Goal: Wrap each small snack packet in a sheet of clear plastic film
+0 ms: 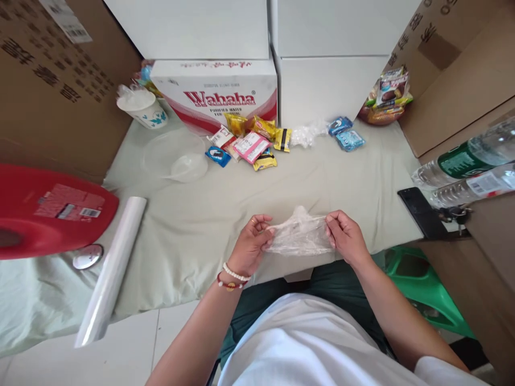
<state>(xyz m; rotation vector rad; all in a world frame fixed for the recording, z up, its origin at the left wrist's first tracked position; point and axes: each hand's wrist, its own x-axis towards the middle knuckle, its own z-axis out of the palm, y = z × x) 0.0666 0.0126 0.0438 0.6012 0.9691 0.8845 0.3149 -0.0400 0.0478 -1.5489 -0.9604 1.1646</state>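
My left hand (251,244) and my right hand (346,236) each pinch one end of a crumpled clear plastic bag (298,236), stretching it between them just above the near edge of a pale green cloth (225,203). The left wrist wears a white bead bracelet and a red one. A heap of small snack packets (251,143) lies farther back on the cloth, with two blue packets (346,134) to its right and a scrunched clear wrapper (306,134) between them.
A roll of clear film (112,268) lies at the left beside a red tub (44,212). A clear bowl (177,155), a paper cup (142,107), a Wahaha box (217,94), white boxes, cardboard cartons, water bottles (469,166), a black phone (420,212) and a green stool (422,287) surround the cloth.
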